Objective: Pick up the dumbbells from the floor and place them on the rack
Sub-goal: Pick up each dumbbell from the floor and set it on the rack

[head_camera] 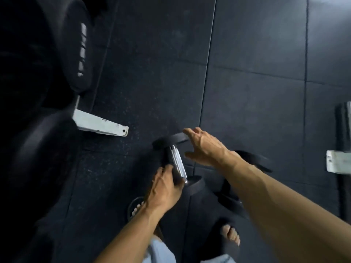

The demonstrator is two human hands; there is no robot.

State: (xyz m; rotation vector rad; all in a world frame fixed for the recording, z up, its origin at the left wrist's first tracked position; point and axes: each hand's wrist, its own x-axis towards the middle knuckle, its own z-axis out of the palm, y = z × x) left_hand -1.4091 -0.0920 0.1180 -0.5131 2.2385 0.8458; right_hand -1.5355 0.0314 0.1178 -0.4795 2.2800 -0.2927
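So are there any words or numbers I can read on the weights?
White marks on the big black weight, upper left: probably lettering, too blurred to read.
The dumbbell on the floor: no text shows.
The white rack foot: no text shows.

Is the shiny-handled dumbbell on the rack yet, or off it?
Off it: the dumbbell is down at the floor mat, the left hand gripping it.

Left hand touches the dumbbell on the floor; right hand hovers spread above it.
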